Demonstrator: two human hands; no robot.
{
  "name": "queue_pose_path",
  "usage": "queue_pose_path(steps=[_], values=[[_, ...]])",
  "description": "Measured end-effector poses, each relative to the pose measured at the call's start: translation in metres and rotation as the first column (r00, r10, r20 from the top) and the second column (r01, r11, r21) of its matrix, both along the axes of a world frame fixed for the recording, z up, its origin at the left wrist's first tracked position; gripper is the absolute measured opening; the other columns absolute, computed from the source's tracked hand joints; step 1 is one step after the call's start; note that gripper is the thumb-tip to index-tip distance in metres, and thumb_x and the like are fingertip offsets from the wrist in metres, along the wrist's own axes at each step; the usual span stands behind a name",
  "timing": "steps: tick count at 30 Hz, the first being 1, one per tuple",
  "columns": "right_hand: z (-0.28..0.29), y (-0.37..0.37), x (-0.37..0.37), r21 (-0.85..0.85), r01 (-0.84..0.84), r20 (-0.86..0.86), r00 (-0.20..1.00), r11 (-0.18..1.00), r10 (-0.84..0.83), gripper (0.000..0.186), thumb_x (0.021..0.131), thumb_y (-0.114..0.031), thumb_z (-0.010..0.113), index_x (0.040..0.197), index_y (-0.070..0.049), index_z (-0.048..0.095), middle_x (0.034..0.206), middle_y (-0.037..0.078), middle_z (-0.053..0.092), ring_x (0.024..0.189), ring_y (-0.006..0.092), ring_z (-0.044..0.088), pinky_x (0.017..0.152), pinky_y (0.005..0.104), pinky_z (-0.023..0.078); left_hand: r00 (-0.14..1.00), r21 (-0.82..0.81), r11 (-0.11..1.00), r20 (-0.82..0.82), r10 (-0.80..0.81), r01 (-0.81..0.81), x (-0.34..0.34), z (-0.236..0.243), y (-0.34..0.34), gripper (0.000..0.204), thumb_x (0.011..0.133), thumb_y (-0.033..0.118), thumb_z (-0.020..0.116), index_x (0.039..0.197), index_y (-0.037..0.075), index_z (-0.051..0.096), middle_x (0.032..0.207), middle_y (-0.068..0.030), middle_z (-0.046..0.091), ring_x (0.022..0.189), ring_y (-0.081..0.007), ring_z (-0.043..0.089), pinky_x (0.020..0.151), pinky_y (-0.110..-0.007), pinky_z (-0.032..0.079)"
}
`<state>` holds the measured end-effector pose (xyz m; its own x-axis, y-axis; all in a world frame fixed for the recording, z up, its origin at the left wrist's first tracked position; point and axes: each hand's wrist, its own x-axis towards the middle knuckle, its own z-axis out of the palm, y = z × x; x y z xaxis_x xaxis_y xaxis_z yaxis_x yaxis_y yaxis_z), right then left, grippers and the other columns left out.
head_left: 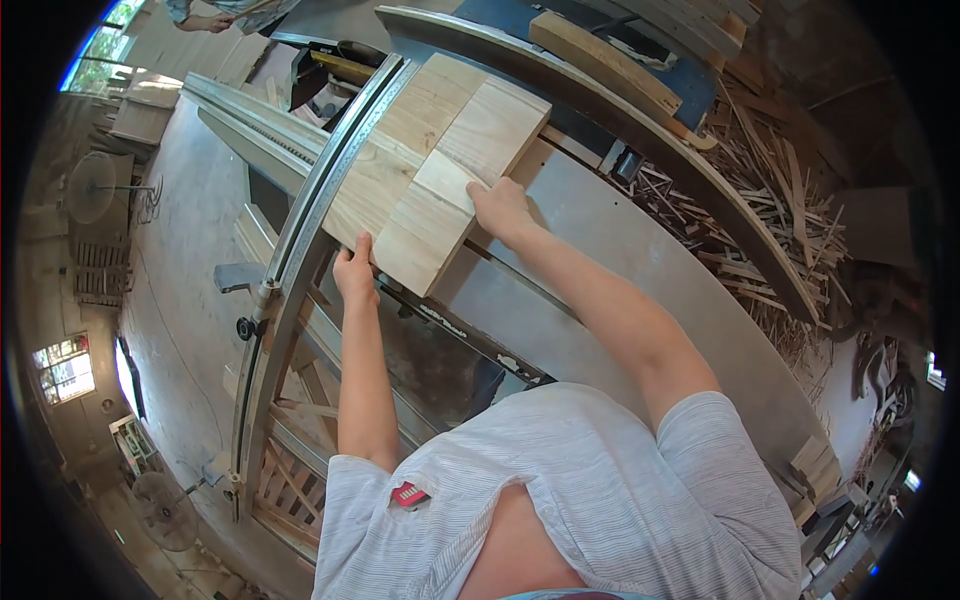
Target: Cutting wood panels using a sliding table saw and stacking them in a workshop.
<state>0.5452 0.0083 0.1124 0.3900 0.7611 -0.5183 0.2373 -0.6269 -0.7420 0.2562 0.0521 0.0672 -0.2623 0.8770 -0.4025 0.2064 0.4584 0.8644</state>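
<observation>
Pale wooden boards lie side by side on a machine table: a wider wooden board (385,165) on the left and a stack of narrower wooden boards (425,222) on the right. My left hand (355,272) grips the near edge of the wider board, its thumb up against the wood and its other fingers mostly hidden. My right hand (503,210) is closed over the right edge of the stack, thumb on the top piece. Along the left side of the boards runs a metal rail with a scale (318,180).
The grey machine table (640,260) extends to the right, bordered by a long dark fence (700,165). Beyond it are a loose timber (605,62) and a heap of wood offcuts (760,190). Another person's hand (207,22) shows at top left. Standing fans (92,187) are at far left.
</observation>
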Motion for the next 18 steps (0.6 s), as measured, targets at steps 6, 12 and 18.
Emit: queue_pose_path(steps=[6,12,18], values=[[0.001,0.029,0.003,0.016,0.038,0.101,0.994,0.999,-0.039,0.062,0.090,-0.041,0.064,0.109,0.018,0.067,0.117,0.039,0.065,0.113,0.0503,0.065,0.098,0.0490,0.052,0.998,0.074,0.997,0.050,0.027,-0.030,0.016,0.006,0.026,0.030,0.094,0.030,0.079,0.096,0.001,0.070,0.090,-0.0037,0.070,0.073,-0.0118,0.064,0.061,-0.028,0.051],[0.008,0.057,0.000,-0.016,0.042,0.125,0.991,0.999,-0.039,0.059,0.088,-0.037,0.064,0.111,0.018,0.067,0.120,0.038,0.065,0.115,0.0487,0.064,0.099,0.0479,0.051,0.998,0.045,0.999,0.068,0.004,-0.007,0.018,0.020,0.048,0.042,0.093,0.030,0.078,0.111,-0.006,0.070,0.101,-0.0098,0.073,0.087,-0.0169,0.065,0.078,-0.033,0.051],[0.012,0.071,-0.006,-0.050,0.027,0.033,0.999,0.998,-0.026,0.059,0.090,-0.036,0.058,0.112,0.018,0.066,0.124,0.043,0.060,0.125,0.0483,0.057,0.105,0.0462,0.050,0.995,-0.005,0.999,0.081,0.052,-0.052,0.020,0.021,0.059,0.040,0.094,0.028,0.077,0.111,-0.007,0.068,0.104,-0.0121,0.072,0.090,-0.0192,0.066,0.079,-0.034,0.052]])
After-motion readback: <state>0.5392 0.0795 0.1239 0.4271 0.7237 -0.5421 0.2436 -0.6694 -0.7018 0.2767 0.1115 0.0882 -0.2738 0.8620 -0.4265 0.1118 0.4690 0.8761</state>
